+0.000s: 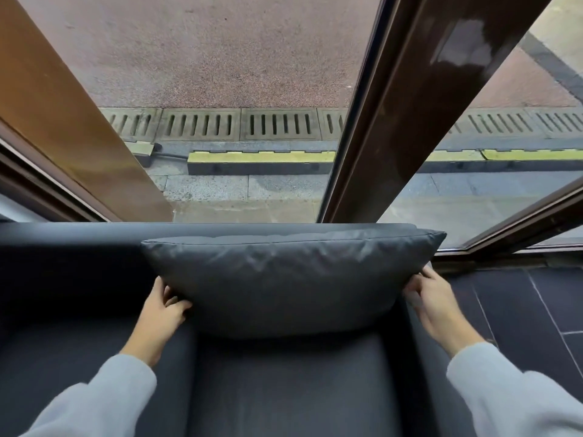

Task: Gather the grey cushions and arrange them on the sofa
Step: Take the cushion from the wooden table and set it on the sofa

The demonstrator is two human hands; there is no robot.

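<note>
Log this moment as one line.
cushion: upright against sofa backrest | left hand: holds its left edge | right hand: holds its right edge

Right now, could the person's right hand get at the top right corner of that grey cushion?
Probably yes. The right hand grips the grey cushion at its lower right edge, and nothing lies between it and the upper corner, which pokes out past the back of the sofa.
</note>
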